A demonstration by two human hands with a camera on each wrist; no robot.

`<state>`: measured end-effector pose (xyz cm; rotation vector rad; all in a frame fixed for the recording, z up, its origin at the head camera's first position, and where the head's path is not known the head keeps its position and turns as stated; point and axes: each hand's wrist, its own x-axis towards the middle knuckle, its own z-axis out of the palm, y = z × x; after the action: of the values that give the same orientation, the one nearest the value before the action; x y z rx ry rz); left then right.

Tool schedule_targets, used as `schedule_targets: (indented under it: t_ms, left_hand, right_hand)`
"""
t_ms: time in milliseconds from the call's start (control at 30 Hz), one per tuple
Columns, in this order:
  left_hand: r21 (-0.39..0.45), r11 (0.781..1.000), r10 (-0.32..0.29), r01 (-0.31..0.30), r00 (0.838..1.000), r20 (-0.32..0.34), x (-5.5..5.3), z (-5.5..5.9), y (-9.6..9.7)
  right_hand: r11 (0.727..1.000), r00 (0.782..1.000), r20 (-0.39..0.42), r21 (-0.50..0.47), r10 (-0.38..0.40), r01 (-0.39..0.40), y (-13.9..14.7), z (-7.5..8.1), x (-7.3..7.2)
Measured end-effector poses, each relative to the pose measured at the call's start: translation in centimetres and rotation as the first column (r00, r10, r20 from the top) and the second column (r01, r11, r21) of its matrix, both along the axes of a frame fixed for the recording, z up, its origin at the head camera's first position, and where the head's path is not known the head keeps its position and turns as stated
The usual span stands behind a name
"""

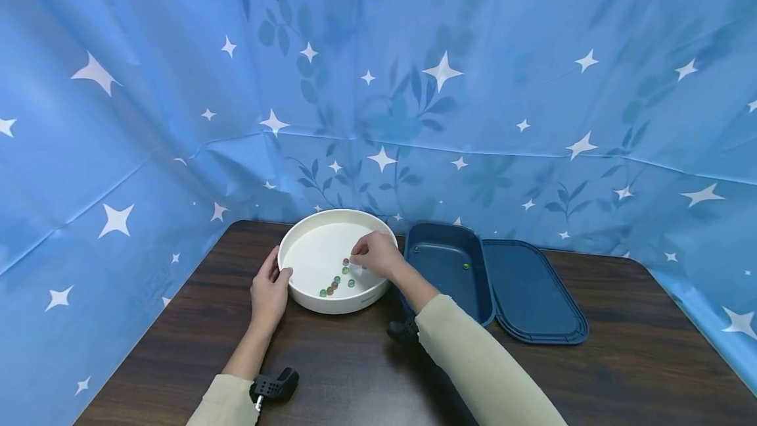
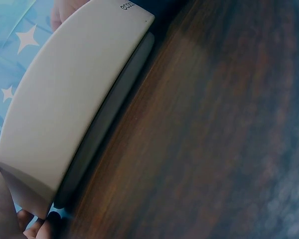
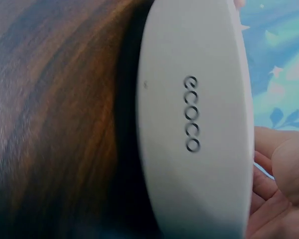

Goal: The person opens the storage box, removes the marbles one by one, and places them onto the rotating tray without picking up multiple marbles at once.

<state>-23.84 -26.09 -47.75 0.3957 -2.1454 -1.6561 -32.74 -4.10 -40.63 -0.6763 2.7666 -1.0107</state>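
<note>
My left hand (image 1: 270, 288) grips the left side of a round white tray (image 1: 307, 235), its thumb at the rim and its fingers around the outer wall. Inside the tray, several small glass marbles (image 1: 330, 290), green and orange-brown, lie toward the front. My right hand (image 1: 377, 254) reaches over the tray's right side, fingers curled and fingertips close to an orange-brown marble (image 1: 345, 261). Whether a marble sits between those fingertips is hidden. In the right wrist view the tray wall (image 3: 209, 55) covers the fingertips; in the left wrist view its wall (image 2: 65, 94) also fills much of the frame.
A deep blue rectangular container (image 1: 443, 288) stands right of the tray, partly beneath my right forearm, with a green marble (image 1: 466, 266) and another small marble (image 1: 416, 249) inside. Its flat blue lid (image 1: 535, 291) lies to its right. A starry blue curtain (image 1: 443, 117) hangs behind the dark wooden table (image 1: 343, 373).
</note>
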Motion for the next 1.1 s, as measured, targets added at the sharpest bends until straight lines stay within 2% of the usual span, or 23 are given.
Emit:
schedule_targets:
  t_ms: [100,333,500,700,833,1000,1100]
  left_hand:
    - [0.002,1.000,0.001,-0.001,1.000,-0.001,0.0,0.0,0.0]
    - [0.006,1.000,0.001,-0.001,1.000,-0.010,0.0,0.1,0.2]
    - [0.012,1.000,-0.009,0.009,1.000,-0.009,0.1,0.2,0.2]
    - [0.010,1.000,0.009,-0.008,1.000,-0.004,0.1,-0.1,0.0]
    - [0.010,1.000,0.011,-0.011,1.000,0.003,0.2,-0.1,0.1]
    - [0.013,1.000,-0.001,0.001,1.000,0.003,0.1,0.1,0.1]
    - [0.011,1.000,-0.002,0.002,1.000,0.006,0.0,0.2,0.1]
  right_hand:
    - [0.999,1.000,-0.031,0.044,0.000,0.002,-0.4,-0.4,0.0]
    - [0.980,0.999,-0.036,0.197,-0.033,0.040,-0.8,-0.9,0.3]
    - [0.968,0.997,-0.055,0.244,-0.051,0.063,-1.0,-1.0,0.5]
    - [0.984,0.999,-0.033,0.177,-0.018,0.024,-0.8,-0.3,0.5]
    - [0.996,1.000,-0.016,0.091,-0.010,0.011,0.3,1.3,0.0]
    - [0.996,0.997,-0.012,-0.030,-0.079,0.078,3.1,3.6,-1.0]
    - [0.985,0.989,-0.004,-0.091,-0.147,0.146,5.1,4.0,-1.9]
